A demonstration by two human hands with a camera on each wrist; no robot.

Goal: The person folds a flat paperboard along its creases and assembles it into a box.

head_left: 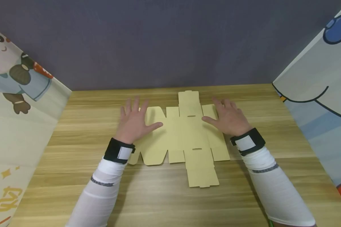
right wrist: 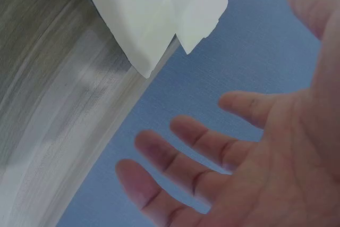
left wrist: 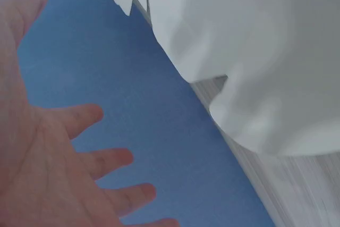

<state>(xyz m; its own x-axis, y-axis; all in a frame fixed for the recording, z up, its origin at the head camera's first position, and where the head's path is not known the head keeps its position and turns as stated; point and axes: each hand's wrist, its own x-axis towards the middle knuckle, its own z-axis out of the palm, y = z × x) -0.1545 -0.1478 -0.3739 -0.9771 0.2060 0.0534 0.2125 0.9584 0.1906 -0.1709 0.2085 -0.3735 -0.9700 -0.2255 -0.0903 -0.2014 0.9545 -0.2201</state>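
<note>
An unfolded cardboard box blank (head_left: pixel 193 132) lies flat on the wooden table, with flaps, notches and two small slits along its middle panel. Over its left end my left hand (head_left: pixel 133 123) hovers palm down, fingers spread and thumb pointing inward. My right hand (head_left: pixel 228 118) is held above the right panel, its fingers extended. Both palms hold nothing. In the left wrist view the notched edge of the blank (left wrist: pixel 255 51) shows beyond the spread fingers. The right wrist view has a corner of the blank (right wrist: pixel 154 19) past the fingertips.
The wooden table (head_left: pixel 159 205) meets a dark blue-grey backdrop (head_left: pixel 170 44) at its far edge. Printed cartoon panels stand at the left (head_left: pixel 22 126) and right (head_left: pixel 315 85). Each wrist wears a black strap over a white sleeve.
</note>
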